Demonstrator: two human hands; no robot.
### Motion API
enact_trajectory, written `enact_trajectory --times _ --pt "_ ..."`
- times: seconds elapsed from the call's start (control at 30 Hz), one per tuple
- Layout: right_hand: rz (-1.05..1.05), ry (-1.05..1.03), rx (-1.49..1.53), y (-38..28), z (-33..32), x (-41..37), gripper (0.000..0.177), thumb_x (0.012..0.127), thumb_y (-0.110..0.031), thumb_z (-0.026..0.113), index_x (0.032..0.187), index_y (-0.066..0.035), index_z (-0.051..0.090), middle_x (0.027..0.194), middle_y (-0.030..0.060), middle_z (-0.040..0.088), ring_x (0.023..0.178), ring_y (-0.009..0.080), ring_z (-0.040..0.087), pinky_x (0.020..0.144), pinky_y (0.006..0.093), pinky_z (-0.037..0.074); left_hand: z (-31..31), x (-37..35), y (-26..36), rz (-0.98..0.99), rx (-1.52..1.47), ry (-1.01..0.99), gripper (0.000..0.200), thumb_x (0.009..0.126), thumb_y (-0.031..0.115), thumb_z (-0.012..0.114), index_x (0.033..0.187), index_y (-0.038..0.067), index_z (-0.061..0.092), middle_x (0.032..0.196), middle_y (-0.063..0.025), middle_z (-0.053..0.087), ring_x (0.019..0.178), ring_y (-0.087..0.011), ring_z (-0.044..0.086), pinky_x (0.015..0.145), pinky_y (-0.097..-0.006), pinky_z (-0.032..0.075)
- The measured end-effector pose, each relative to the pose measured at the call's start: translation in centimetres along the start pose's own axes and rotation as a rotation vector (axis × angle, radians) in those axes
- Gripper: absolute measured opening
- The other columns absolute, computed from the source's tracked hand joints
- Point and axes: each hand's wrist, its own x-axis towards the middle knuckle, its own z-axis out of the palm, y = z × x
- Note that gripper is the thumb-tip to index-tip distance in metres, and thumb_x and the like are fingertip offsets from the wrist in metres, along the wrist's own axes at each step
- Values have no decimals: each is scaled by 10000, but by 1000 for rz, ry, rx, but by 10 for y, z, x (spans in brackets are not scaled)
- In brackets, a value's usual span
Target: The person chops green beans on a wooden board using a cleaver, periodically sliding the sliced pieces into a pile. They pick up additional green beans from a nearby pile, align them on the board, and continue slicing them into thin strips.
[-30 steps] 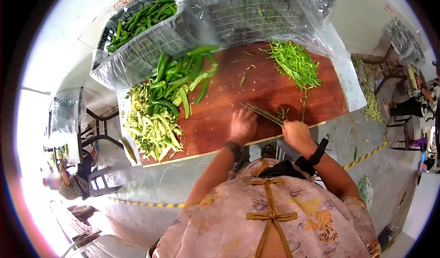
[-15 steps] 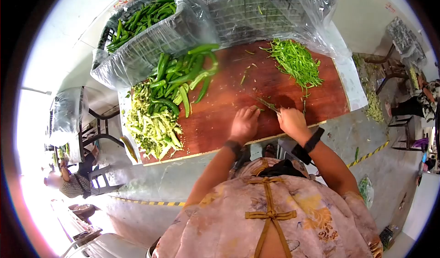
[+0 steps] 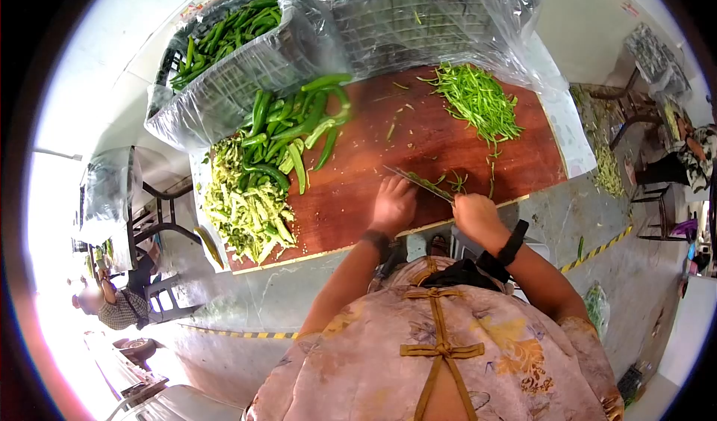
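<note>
My right hand (image 3: 478,219) is closed round the handle of a knife (image 3: 417,180), whose thin blade points left and away from me, low over the wooden board (image 3: 351,197). Just left of the blade, my left hand (image 3: 393,206) rests on the board with its fingers bent and pressed together; whatever lies beneath them is hidden. Thin green pepper strips (image 3: 457,182) are scattered beside the knife. Farther back on the right lies a heap of shredded green pepper (image 3: 478,100). Split and whole green peppers (image 3: 287,126) are piled at the left.
Pale pepper cores and trimmings (image 3: 246,215) are heaped at the board's left edge. Behind the board stand plastic-lined crates, a left crate (image 3: 239,66) holding green peppers and a right crate (image 3: 433,25). Another person (image 3: 123,305) is at far left, and a person (image 3: 694,156) at far right.
The knife blade has swung left, its tip now by my left fingertips. My left hand has shifted slightly left, and loose pepper strips now show to the blade's right.
</note>
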Motion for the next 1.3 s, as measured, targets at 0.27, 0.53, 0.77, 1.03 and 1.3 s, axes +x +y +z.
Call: enact_trajectory --times 0.27,0.53,0.77,1.03,1.3 --pt "16 93 34 -12 18 58 205 838 -196 534 758 -14 581 670 206 598 650 392 598 598 485 481 2 1 -1 -19 -1 31 280 690 88 573 963 61 631 1070 -85 574 1041 -289 512 912 -460 400" --pt "53 104 42 5 -4 14 202 837 -189 554 791 2 599 660 207 593 652 386 592 599 486 469 -8 -3 7 -114 138 129 339 729 129 562 1063 89 603 1074 -58 572 1003 -262 521 856 -427 392" --pt "47 7 8 -2 -7 2 208 822 -198 568 745 -6 589 664 197 602 653 383 600 589 485 474 -3 -2 5 -136 162 90 280 739 134 538 1009 111 610 1013 -62 579 948 -277 519 820 -424 389" --pt "58 -62 -43 -5 -11 2 204 816 -205 573 760 -10 599 674 197 610 662 376 609 604 479 482 -2 -5 3 -129 133 13 190 712 124 569 886 81 633 1020 -69 580 921 -264 522 798 -415 416" --pt "73 -94 11 -10 -18 -2 221 824 -208 566 756 1 590 678 214 604 666 397 598 615 492 471 -9 -4 6 -113 131 -9 283 705 117 576 977 75 635 1013 -71 587 953 -244 530 817 -399 417"
